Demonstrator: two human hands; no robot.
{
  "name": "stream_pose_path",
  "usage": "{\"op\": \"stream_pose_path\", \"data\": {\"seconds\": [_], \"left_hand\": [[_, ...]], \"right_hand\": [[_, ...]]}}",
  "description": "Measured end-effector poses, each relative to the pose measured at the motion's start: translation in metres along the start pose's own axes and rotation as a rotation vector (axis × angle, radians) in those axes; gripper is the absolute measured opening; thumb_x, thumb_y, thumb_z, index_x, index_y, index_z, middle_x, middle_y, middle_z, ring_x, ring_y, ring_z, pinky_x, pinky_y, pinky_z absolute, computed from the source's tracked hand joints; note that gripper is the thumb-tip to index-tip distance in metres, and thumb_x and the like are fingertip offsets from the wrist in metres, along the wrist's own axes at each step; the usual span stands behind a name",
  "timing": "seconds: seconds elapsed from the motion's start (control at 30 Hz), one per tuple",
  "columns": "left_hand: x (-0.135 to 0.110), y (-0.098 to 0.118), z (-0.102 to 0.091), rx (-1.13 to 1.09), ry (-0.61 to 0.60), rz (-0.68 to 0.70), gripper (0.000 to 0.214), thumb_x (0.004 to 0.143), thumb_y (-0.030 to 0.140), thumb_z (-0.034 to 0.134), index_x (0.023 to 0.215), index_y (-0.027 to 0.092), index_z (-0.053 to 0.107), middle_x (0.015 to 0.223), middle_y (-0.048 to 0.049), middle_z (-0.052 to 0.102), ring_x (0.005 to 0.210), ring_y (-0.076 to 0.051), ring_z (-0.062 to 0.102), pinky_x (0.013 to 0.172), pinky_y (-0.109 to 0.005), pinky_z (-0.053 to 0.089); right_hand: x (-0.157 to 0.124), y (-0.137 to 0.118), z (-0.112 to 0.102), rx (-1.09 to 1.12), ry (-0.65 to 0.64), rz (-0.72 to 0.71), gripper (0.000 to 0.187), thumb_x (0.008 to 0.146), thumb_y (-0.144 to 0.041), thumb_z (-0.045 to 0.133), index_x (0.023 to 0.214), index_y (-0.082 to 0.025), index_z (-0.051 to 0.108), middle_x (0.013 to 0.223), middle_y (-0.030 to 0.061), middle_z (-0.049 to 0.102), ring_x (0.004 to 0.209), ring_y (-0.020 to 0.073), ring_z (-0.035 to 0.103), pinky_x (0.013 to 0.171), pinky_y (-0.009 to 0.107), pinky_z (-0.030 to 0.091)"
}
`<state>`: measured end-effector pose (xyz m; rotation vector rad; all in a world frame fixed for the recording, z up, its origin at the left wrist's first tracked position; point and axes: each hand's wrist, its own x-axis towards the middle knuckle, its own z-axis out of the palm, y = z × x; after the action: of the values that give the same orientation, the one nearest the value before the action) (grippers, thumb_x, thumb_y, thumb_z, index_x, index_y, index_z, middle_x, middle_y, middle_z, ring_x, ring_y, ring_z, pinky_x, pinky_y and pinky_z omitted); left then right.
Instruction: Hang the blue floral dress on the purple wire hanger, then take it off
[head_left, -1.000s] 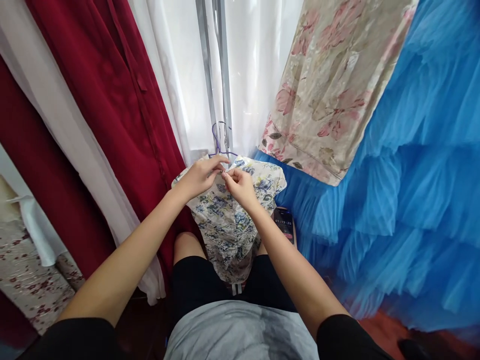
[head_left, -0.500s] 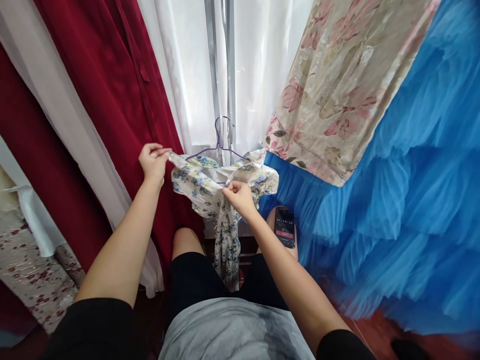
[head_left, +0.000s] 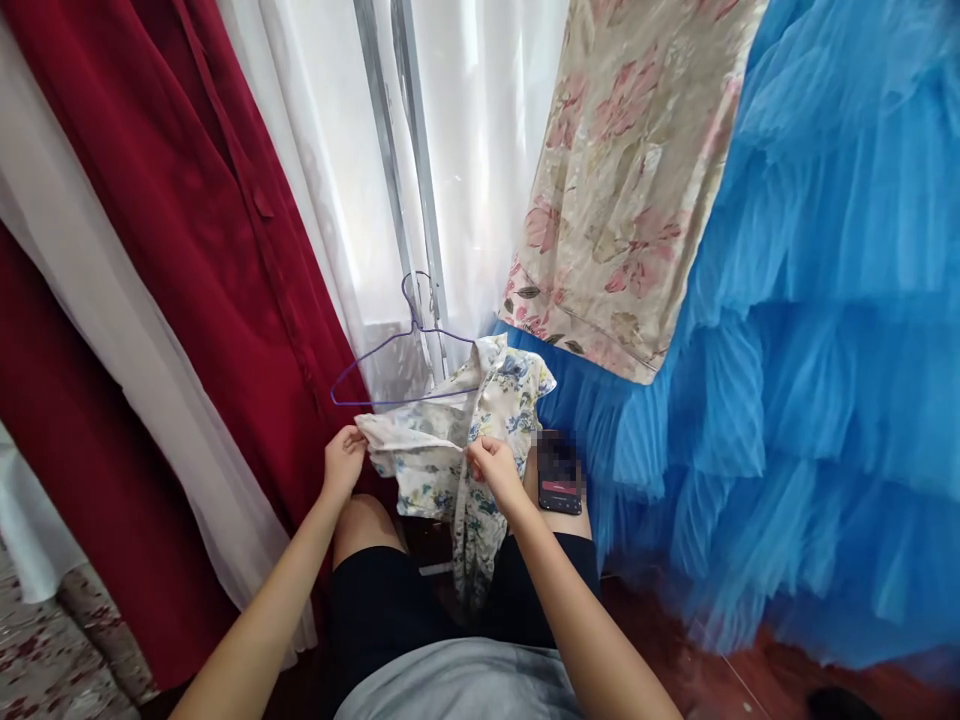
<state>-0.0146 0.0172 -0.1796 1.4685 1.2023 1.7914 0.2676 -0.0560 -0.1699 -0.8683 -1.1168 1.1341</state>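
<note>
A white floral garment (head_left: 514,395) with blue and yellow flowers hangs by one shoulder from the right arm of a purple wire hanger (head_left: 415,327). The hanger's left arm is bare, and its hook is up by the grey ribbons. My left hand (head_left: 345,462) pinches the garment's left shoulder edge, below the bare hanger end. With closed fingers, my right hand (head_left: 493,468) grips the front edge of the garment near its middle. A long strip of the same cloth dangles between my thighs.
Grey ribbons (head_left: 386,150) run down before white curtains (head_left: 322,130). Red drapes (head_left: 247,270) hang at left. A beige floral cloth (head_left: 607,200) and a ruffled blue tulle dress (head_left: 810,370) hang at right. A phone (head_left: 559,480) rests on my right thigh.
The garment's left shoulder has come off the hanger's left arm. My left hand has moved down and inward with that edge; my right hand has moved slightly lower. The view has shifted.
</note>
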Motion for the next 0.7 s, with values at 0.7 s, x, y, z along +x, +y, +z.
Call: {"op": "stream_pose_path", "data": {"seconds": [0.7], "left_hand": [[-0.096, 0.145, 0.116, -0.109, -0.508, 0.287, 0.012, 0.092, 0.025, 0.060, 0.103, 0.021, 0.063, 0.103, -0.0070, 0.066, 0.100, -0.019, 0.065, 0.088, -0.032, 0.052]], "right_hand": [[-0.053, -0.057, -0.014, -0.404, -0.498, -0.109, 0.030, 0.079, -0.027, 0.058, 0.057, -0.019, 0.039, 0.055, -0.0060, 0.033, 0.054, 0.0076, 0.028, 0.050, 0.023, 0.021]]}}
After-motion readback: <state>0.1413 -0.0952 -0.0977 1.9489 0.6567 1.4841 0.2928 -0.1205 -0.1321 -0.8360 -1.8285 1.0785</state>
